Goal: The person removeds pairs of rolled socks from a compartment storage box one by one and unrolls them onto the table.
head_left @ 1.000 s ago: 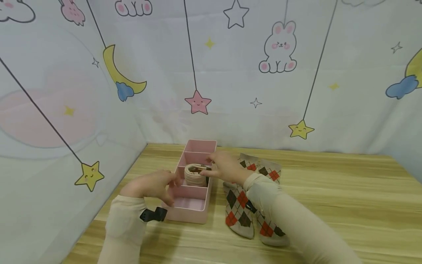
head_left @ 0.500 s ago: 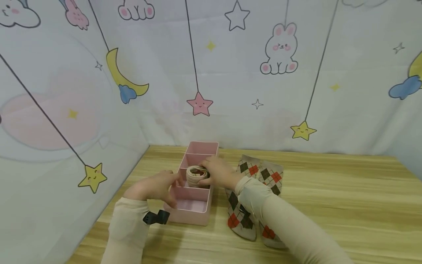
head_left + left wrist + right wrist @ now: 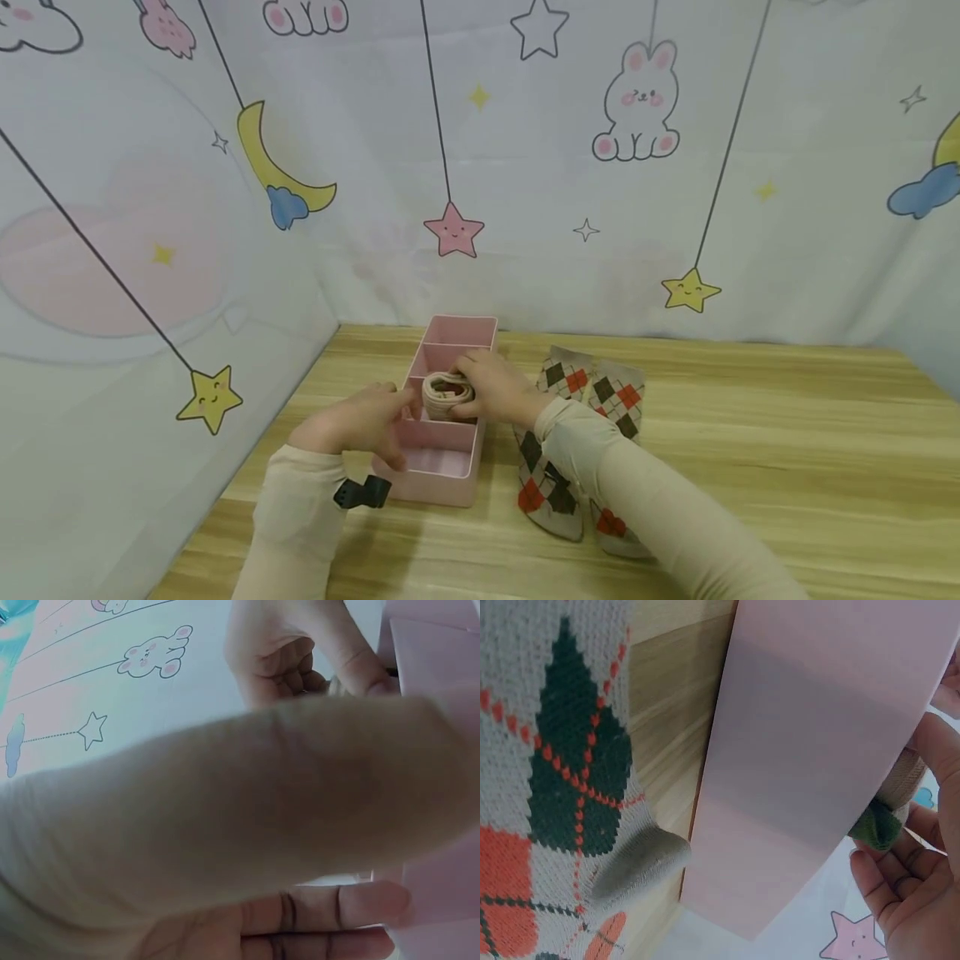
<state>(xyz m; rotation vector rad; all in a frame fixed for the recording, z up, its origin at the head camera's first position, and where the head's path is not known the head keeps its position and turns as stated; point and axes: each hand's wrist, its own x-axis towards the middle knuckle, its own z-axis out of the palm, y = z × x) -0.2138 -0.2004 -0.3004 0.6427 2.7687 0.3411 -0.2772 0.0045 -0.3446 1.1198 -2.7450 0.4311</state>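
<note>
A cream rolled pair of socks (image 3: 441, 402) sits in a middle compartment of a pink divided box (image 3: 431, 489). From the box's right side, my right hand (image 3: 498, 387) pinches the roll between thumb and fingers. A green bit of the rolled sock (image 3: 877, 827) shows past the box wall in the right wrist view. My left hand (image 3: 363, 425) rests at the box's left side, its straight fingers (image 3: 367, 906) touching the pink wall in the left wrist view. The thumb covers much of that view.
Two argyle socks (image 3: 617, 398) lie flat side by side on the wooden table (image 3: 765, 450), right of the box, partly under my right forearm. A printed cloth wall (image 3: 555, 292) stands behind the table, and another closes the left side.
My right hand has moved left and closed on the rolled socks, which it only reached towards a second ago. The left hand stays beside the box, with little movement.
</note>
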